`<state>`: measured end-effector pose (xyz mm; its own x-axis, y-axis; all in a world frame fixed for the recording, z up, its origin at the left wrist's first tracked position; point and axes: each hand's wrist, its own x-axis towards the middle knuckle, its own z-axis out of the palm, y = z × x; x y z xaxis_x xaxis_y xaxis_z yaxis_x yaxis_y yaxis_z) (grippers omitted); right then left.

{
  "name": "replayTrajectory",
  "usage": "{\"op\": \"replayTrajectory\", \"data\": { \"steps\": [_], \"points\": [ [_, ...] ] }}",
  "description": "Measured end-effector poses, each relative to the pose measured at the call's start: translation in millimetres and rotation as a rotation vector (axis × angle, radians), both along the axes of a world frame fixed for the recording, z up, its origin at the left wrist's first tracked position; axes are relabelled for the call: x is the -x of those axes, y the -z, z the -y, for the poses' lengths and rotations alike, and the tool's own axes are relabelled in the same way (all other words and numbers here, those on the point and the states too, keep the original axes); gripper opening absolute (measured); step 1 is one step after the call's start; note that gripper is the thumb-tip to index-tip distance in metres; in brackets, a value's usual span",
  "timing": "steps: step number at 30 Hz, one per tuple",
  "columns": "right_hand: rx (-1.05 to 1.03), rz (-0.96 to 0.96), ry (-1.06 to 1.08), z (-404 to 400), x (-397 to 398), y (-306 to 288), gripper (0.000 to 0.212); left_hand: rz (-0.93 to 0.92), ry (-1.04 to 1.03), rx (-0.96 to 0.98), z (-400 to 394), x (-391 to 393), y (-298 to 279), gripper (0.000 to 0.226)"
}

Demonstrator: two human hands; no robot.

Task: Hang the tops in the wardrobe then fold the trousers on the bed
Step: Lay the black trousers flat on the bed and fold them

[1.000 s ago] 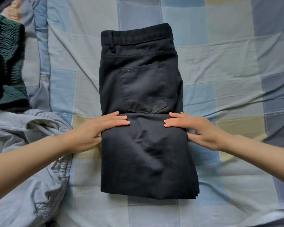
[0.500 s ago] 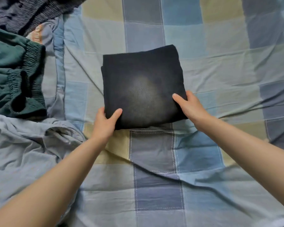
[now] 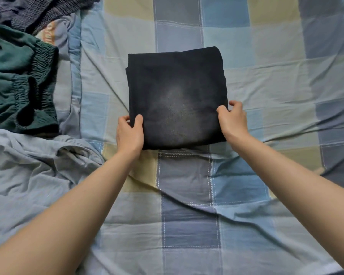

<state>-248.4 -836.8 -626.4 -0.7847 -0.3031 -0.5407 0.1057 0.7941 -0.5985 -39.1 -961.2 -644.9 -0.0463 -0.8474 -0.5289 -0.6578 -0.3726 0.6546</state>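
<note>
We see two bare forearms entering from the lower corners, left and right, each visible from near the elbow to the fingertips. No sleeve edge shows on either arm within the frame. Left hand: we note no ring, watch, band or glove, and short nails on the visible thumb. Right hand: likewise unadorned at fingers and wrist. We find no markings or coverings on either forearm.

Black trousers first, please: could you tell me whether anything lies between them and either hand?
Nothing visible does. The left hand and right hand already grip the folded black trousers at their near corners.
</note>
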Motion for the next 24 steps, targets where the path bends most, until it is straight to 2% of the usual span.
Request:
{"op": "replayTrajectory", "data": {
  "steps": [2, 4, 9, 13, 19, 24],
  "points": [
    [0.004, -0.028, -0.013, 6, -4, -2, 0.063, 0.007, 0.026, 0.012, 3, 9, -6, 0.047],
    [-0.073, -0.087, -0.072, 10, -9, 2, 0.065, 0.041, 0.038, 0.035, 4, 16, -7, 0.053],
    [-0.221, -0.259, -0.21, 1, -15, -2, 0.053, 0.08, -0.036, 0.034, -1, 24, -6, 0.055],
    [-0.259, -0.34, -0.263, -18, -24, -22, 0.047, 0.099, -0.063, 0.029, -29, 15, -24, 0.049],
    [-0.141, -0.464, -0.268, -88, -63, -81, 0.031, 0.085, -0.048, 0.198, -110, -20, -97, 0.034],
    [-0.002, -0.418, -0.203, -154, -100, -177, 0.038, -0.05, 0.026, 0.234, -158, -46, -202, 0.024]
  ]
}}
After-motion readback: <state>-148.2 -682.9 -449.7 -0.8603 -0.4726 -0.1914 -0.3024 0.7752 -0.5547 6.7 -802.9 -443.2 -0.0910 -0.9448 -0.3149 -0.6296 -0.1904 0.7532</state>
